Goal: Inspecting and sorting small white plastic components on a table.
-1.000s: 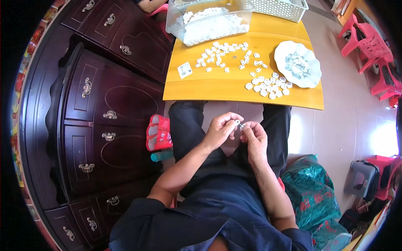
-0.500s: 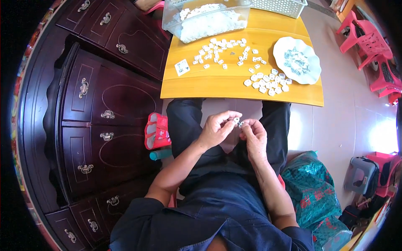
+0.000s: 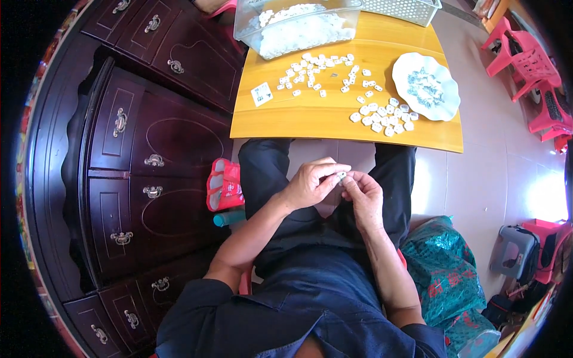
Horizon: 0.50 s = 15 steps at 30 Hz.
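My left hand [image 3: 311, 182] and my right hand [image 3: 364, 196] meet over my lap, below the edge of a yellow table [image 3: 310, 122]. Between their fingertips they pinch one small white piece [image 3: 342, 176]. Several loose white pieces [image 3: 319, 71] lie scattered on the tabletop, and another cluster [image 3: 382, 116] sits near its front edge. A white plate with a blue pattern [image 3: 426, 86] rests at the table's right. A clear plastic tub [image 3: 296, 25] filled with more white pieces stands at the far side.
A dark wooden cabinet [image 3: 128, 155] with metal handles fills the left. A red bag [image 3: 223, 184] lies by my left knee, a green bag [image 3: 444, 268] by my right. Pink plastic chairs [image 3: 525, 56] stand at the upper right. A white basket [image 3: 401, 7] sits at the table's back.
My hands stay together over my lap with only small finger shifts on the small piece. The view has tilted slightly, so the table sits a bit higher in the picture.
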Motion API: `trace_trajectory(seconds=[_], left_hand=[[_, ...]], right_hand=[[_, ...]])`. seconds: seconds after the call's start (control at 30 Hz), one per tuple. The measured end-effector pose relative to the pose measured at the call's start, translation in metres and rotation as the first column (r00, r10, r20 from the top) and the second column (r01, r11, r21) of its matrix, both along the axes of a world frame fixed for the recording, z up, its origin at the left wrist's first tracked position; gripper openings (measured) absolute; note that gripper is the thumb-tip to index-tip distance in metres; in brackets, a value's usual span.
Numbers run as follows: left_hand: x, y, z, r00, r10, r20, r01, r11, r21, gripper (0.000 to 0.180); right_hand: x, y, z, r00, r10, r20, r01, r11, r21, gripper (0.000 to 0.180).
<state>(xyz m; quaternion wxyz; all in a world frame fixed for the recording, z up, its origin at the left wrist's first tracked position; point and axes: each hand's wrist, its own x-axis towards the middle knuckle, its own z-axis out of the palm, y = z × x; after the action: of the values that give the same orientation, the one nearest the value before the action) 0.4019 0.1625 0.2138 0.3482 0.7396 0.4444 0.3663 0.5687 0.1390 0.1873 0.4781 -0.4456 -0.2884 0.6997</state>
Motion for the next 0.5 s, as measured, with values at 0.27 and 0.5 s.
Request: trace_trajectory(seconds=[0.27, 0.5], left_hand=[[0.007, -0.002, 0.027, 0.978, -0.038, -0.206, 0.028, 0.998, -0.048, 0.038], [0.016, -0.006, 0.015, 0.930, 0.184, -0.319, -0.094, 0.956, 0.278, 0.040]], right_hand=[[0.003, 0.001, -0.010, 0.986, 0.058, -0.154, -0.071, 0.995, -0.076, 0.014], [0.005, 0.004, -0.007, 0.960, -0.047, -0.275, -0.018, 0.973, -0.230, 0.009]])
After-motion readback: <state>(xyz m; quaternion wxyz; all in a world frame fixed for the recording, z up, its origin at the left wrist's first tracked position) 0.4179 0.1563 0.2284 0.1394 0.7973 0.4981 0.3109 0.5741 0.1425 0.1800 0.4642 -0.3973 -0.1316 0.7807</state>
